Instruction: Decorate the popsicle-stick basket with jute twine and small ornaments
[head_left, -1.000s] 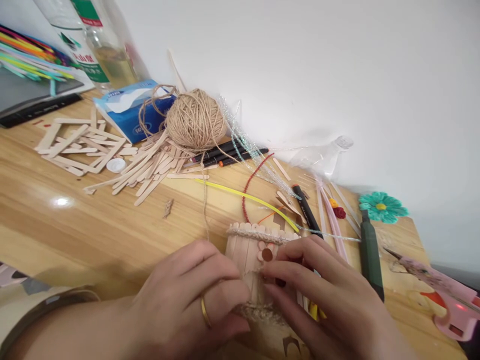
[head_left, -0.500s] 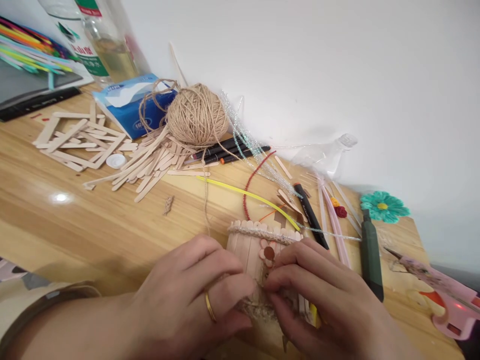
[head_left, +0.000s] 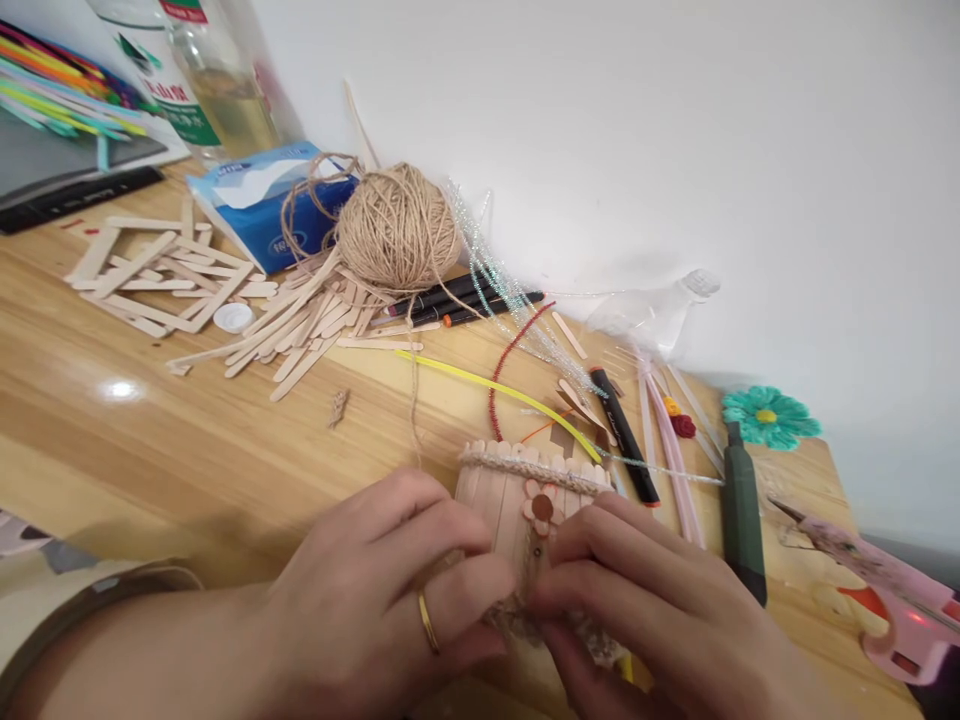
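Note:
A small craft piece of upright wooden craft sticks lies between my hands, with a braided twine band along its far edge. On its front sits a flower with pale petals and a brown centre. My left hand, wearing a gold ring, is closed around the left side of the piece. My right hand is curled over the right side, thumb and fingertips pinched at the lower front. What lies in that pinch is hidden. Frayed twine shows below the fingers.
A twine ball stands by a blue tissue pack and loose craft sticks. A yellow pipe cleaner lies just beyond the piece. To the right are a black marker, a dark green pen-shaped tool and a pink glue gun.
My right fingertips have shifted slightly down on the piece, baring more of the flower and the stem area below it. My left hand holds nearly the same place.

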